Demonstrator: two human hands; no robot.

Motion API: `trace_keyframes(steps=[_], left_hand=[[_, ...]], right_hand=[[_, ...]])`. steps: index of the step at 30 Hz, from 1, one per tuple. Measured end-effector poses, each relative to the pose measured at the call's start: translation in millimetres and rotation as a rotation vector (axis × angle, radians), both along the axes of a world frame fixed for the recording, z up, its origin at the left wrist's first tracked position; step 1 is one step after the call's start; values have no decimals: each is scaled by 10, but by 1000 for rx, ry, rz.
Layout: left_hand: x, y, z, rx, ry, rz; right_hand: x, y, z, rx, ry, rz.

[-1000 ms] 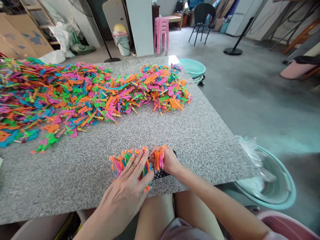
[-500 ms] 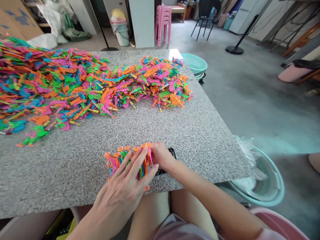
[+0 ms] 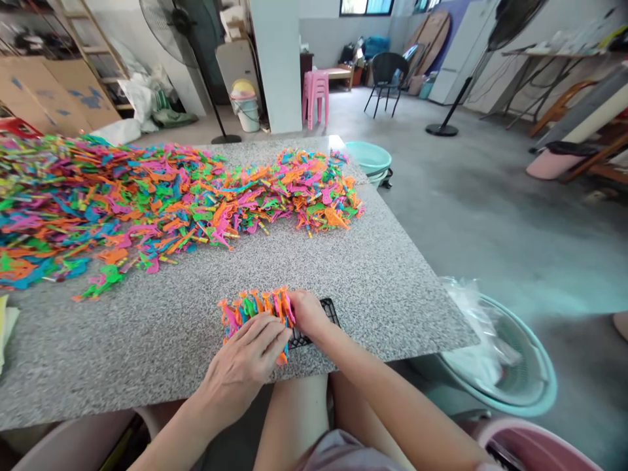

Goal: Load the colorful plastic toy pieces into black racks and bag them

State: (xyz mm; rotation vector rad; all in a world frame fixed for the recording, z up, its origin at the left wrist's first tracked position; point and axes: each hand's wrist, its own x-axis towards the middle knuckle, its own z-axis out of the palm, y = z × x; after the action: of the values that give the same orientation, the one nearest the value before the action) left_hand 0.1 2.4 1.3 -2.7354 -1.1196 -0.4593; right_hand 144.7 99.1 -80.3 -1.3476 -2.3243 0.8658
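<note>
A tight row of small plastic toy guns (image 3: 248, 305), in pink, green, blue and orange with orange suction-cup tips along the far side, stands near the table's front edge. My left hand (image 3: 250, 347) is closed over the near side of the row, fingers bent and pressed together on it. At the right end, my right hand (image 3: 308, 314) holds against the last toy guns; its fingertips are partly hidden. A black plastic grid tray (image 3: 330, 313) shows beneath and beyond my right hand, its left part covered.
A long heap of loose toy guns (image 3: 186, 203) spreads over the back and left of the speckled table (image 3: 373, 281). Teal baskets (image 3: 540, 366) with clear plastic bags stand on the right, near a pink tub (image 3: 534, 432). Yellowish sheets (image 3: 7, 330) lie at the left edge.
The camera view has tilted up. My left hand has drawn back toward me, its fingers going from stretched over the row to bent. My right hand stays at the right end.
</note>
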Motion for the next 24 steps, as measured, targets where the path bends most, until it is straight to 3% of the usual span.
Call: trace_keyframes(steps=[4,9,13,16,19,24], left_hand=[[-14,40,81,-104,-4,5],[-202,-22,218,-199,-73,130],[-352,-137,52,-194,-74,240],[-356,-160,-120,-165,-84,240],[-331,-143,-168,-136,-75,227],[-293,-131,68,-127,-49,257]], right_hand=[[-5,17,45,-41,-4,12],[140,-340,-80,105,213,-113],[253,-730,-235,103,486,-105],[185,-913,-275,22,560,5],[88,-971,-288,4,583,19],[168,-965,-232,13,520,25]])
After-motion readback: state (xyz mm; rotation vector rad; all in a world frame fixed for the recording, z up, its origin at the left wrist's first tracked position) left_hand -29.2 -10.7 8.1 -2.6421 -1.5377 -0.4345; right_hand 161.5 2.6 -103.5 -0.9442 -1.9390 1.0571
